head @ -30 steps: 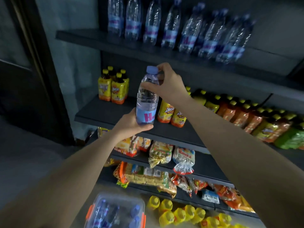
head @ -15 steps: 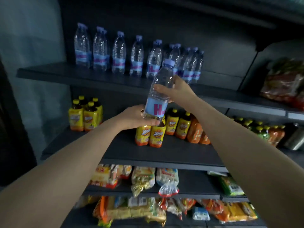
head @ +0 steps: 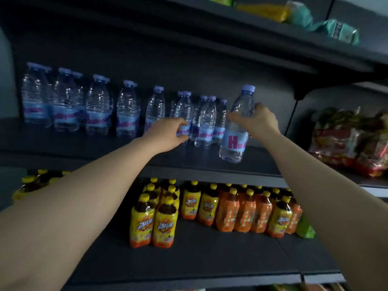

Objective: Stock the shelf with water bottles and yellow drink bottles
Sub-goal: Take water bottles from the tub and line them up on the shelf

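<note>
Shelf (head: 258,162) right end bare; right hand (head: 259,120) grips water bottle (head: 236,131) there.

Left hand (head: 168,134) covers the label of a shelved water bottle (head: 184,114); contact unclear. Right hand (head: 257,120) hides the far side of the held bottle (head: 236,131); label reads only "Hu". Rear-row water bottles mostly masked by the front ones. Top-shelf packets (head: 333,30) blurred, cut by upper edge. Red bags (head: 352,143) smeared, clipped at right.
</note>
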Demonstrator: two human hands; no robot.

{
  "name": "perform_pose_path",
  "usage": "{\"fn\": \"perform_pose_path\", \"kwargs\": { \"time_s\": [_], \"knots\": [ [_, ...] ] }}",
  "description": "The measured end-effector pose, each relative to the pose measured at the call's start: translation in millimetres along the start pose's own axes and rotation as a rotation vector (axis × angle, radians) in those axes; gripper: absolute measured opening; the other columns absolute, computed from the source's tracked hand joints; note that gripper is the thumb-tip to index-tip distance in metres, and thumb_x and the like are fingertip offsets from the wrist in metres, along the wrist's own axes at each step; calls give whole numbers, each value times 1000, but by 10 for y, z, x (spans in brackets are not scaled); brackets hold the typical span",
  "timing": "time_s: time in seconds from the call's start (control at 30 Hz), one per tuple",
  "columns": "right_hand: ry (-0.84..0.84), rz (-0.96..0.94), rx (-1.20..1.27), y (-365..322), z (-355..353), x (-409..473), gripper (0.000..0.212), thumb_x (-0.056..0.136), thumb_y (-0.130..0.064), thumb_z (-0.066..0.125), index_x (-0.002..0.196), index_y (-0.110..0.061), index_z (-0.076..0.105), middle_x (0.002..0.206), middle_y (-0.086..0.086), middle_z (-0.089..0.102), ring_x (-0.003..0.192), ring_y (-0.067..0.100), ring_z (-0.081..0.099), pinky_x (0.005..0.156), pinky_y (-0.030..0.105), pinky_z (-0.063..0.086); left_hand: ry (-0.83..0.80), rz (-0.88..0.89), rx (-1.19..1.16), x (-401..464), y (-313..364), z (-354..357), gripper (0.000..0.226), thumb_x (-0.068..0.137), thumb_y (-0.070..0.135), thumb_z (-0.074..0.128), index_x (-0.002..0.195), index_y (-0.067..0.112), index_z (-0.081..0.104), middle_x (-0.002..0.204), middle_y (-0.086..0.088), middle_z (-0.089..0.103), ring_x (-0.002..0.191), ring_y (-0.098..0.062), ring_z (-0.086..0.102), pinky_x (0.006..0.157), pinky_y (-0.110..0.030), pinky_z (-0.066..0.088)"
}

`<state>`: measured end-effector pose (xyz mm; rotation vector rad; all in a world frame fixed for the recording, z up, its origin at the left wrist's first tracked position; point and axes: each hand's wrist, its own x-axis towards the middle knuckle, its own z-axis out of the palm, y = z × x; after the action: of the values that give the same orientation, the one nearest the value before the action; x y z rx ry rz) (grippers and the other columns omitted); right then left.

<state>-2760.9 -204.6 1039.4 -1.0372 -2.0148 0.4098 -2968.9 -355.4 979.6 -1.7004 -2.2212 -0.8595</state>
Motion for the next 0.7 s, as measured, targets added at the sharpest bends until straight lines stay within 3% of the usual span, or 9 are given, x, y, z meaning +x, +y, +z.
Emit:
{"fn": "perform_pose_path", "kwargs": {
  "time_s": [0.1, 0.27, 0.4, 0.53, 0.7],
  "knots": [
    [-6, 16, -53, 246, 148, 301, 71, 68, -65, 75, 116, -17, 55, 103, 3, 63, 91, 25, 58, 74, 32, 45, 7, -2, 68, 356, 73, 269, 52, 94, 39, 62, 140, 19, 47, 137, -4, 56, 119, -23, 56, 98, -38, 47],
    [-7, 3, -82, 595, 491, 753, 69, 66, -66, 75, 113, -19, 56, 105, 4, 67, 97, 29, 65, 82, 39, 54, 36, -14, 82, 783, 122, 631, 61, 94, 38, 64, 146, 18, 41, 141, -6, 53, 124, -24, 54, 98, -35, 44],
    [-15, 7, -31, 732, 705, 1053, 68, 69, -65, 76, 112, -18, 54, 99, 2, 65, 88, 24, 62, 73, 33, 48, 74, -82, 81, 1067, 163, 857, 66, 93, 42, 64, 145, 12, 37, 131, -11, 58, 115, -28, 58, 95, -39, 48],
    [5, -14, -27, 784, 927, 1256, 70, 72, -65, 75, 114, -14, 52, 102, 6, 67, 93, 29, 62, 70, 31, 39, 90, -167, 48, 1328, 140, 1035, 65, 89, 48, 66, 137, 11, 41, 123, -9, 62, 103, -26, 62, 88, -39, 52],
    [-19, -38, -5, 793, 1123, 1409, 68, 81, -57, 72, 121, -10, 44, 104, 11, 65, 97, 33, 62, 70, 34, 41, 88, -245, 41, 1522, 132, 1198, 83, 84, 58, 68, 141, 6, 36, 113, -12, 63, 101, -28, 62, 76, -33, 47]
  ]
}}
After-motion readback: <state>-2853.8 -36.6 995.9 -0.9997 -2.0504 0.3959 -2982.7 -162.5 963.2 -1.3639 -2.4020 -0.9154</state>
